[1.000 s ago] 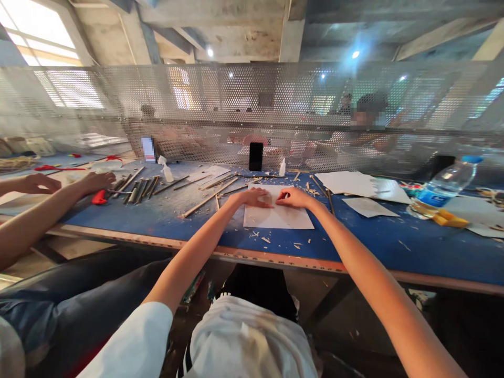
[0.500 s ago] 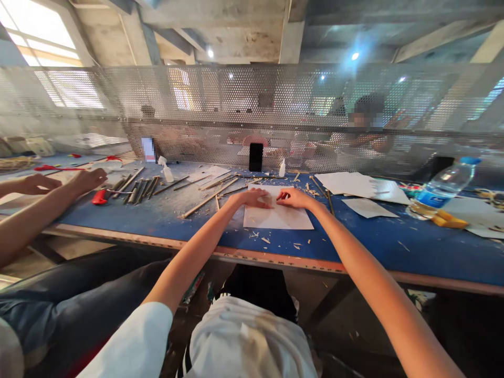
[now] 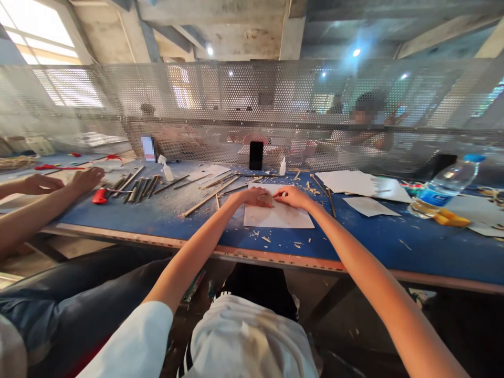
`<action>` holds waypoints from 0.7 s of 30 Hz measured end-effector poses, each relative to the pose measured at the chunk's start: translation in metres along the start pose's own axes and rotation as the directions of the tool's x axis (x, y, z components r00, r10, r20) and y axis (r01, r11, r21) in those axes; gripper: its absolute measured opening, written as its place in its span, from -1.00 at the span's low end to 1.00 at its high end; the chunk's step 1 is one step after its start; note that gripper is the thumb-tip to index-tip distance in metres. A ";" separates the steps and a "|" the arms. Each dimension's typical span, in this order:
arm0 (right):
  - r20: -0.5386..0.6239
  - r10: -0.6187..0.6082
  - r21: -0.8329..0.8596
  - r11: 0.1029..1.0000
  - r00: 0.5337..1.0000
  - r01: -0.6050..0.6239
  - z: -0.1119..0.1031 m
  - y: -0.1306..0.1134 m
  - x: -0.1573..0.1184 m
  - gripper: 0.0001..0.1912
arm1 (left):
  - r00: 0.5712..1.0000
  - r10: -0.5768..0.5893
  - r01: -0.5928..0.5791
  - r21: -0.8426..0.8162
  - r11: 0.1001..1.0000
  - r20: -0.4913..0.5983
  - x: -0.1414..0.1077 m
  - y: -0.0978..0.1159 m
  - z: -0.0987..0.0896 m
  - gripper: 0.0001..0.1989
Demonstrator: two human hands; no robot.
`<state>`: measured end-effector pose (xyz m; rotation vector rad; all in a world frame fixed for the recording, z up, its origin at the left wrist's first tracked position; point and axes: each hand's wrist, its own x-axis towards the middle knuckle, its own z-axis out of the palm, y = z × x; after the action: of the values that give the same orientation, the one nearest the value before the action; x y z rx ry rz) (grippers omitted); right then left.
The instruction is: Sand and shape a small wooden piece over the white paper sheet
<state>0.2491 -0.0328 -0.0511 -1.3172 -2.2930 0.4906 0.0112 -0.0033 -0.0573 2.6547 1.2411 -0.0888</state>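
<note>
A white sheet of paper (image 3: 285, 218) lies on the blue tabletop in front of me. My left hand (image 3: 258, 197) rests flat on its upper left part, fingers stretched out. Over the same sheet, my right hand (image 3: 294, 197) has thumb and fingers pinched together, close to the left fingertips. What the pinch holds, if anything, is too small to make out. Pale wood shavings (image 3: 266, 239) are scattered around the paper.
Wooden sticks (image 3: 210, 197), metal tools (image 3: 144, 190) and a red-handled tool (image 3: 100, 196) lie left. A phone (image 3: 256, 156) and a small white bottle (image 3: 282, 166) stand behind. Right are papers (image 3: 346, 185) and a water bottle (image 3: 444, 191). A co-worker's hands (image 3: 84, 178) are at far left.
My right hand has shifted slightly left, nearer my left hand. The left hand stays on the paper, its fingers slightly moved.
</note>
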 end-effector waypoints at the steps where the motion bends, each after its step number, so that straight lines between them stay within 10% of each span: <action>1: -0.015 0.002 -0.004 1.000 1.000 -0.002 0.001 0.001 0.000 -0.87 | 1.000 0.003 -0.003 0.003 1.000 0.000 0.000 0.000 0.000 -0.10; 21: 0.068 -0.055 0.058 0.997 0.996 0.051 0.000 0.005 0.004 -0.86 | 1.000 0.005 -0.006 0.056 0.998 0.017 0.007 -0.005 0.004 -0.15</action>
<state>0.2512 -0.0266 -0.0529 -1.2268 -2.3469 0.5872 0.0122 0.0041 -0.0631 2.6991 1.2447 -0.1468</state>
